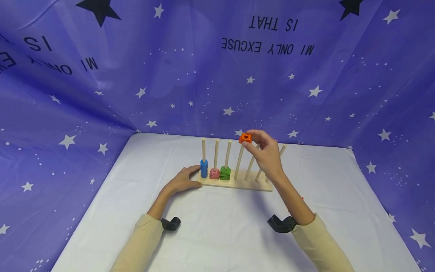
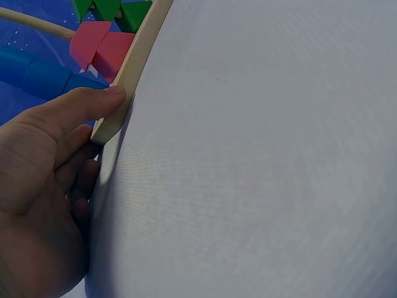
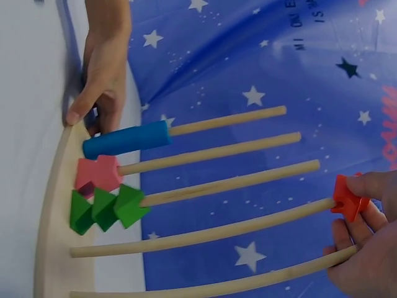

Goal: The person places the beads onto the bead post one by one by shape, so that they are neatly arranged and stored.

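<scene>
A wooden peg board (image 1: 238,184) with a row of upright pegs stands on the table. My left hand (image 1: 183,180) holds its left end, the thumb (image 2: 102,102) on the front edge and the fingers behind. Blue pieces (image 3: 127,141) sit on the first peg, pink pieces (image 3: 99,172) on the second and green pieces (image 3: 105,210) on the third. Between thumb and fingers my right hand (image 1: 268,155) pinches an orange block (image 1: 245,138) with a hole through it. The block is at the tip of the fourth peg (image 3: 205,234); whether the peg has entered the hole I cannot tell.
More bare pegs (image 1: 250,166) stand at the right, partly behind the right hand. A small red thing (image 1: 302,198) shows beside the right forearm. White cloth (image 1: 217,234) covers the table, and purple star-printed curtains (image 1: 204,75) enclose it.
</scene>
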`<state>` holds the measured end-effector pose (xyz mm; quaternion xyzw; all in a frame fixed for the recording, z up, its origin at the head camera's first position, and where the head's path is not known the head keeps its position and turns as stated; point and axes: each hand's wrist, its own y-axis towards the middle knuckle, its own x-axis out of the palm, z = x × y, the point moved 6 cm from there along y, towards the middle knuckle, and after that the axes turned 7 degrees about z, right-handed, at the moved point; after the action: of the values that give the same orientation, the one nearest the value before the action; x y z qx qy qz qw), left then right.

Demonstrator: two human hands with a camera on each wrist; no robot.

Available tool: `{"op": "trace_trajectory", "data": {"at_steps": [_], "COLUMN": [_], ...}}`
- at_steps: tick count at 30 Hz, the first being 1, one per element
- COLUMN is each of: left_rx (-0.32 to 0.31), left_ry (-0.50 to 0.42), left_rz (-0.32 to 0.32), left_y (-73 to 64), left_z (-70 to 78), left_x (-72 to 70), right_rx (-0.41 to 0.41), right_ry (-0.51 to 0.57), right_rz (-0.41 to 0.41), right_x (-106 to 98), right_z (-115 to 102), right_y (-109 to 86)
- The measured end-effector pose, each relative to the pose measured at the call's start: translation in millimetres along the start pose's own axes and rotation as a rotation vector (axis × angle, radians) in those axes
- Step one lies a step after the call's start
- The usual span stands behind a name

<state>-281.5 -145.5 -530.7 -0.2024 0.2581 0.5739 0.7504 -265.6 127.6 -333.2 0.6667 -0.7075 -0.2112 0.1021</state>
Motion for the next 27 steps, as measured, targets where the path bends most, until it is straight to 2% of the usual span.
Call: {"op": "trace_trajectory", "data": {"at_steps": [7,14,17,23,27], "left_rx": [0.001,0.003,-0.001,0.004,0.005], "left_ry": [0.012,0.024,0.021,0.022,0.021], "left_rz": [-0.003,0.0,-0.002,-0.004,-0.001], "left_y": [-0.3,-0.7,-1.0,-1.0,-0.5], "left_z": [0.5,0.9,0.6,0.8,1.6], "left_x": [0.1,-1.2,-0.6,-0.5,-1.4], "right_rx": [0.054,0.12,0.159,0.316,0.397], "right_ry": [-0.055,0.006,0.022,0.018,-0.044], "right_rz": [-0.012,0.028,0.028,-0.012,-0.037], "right_x": [5,6,8,16,22], "right_z": [20,41,59,112,144], "right_y": [-1.1,-10.1,-17.4,-40.7,-56.6]}}
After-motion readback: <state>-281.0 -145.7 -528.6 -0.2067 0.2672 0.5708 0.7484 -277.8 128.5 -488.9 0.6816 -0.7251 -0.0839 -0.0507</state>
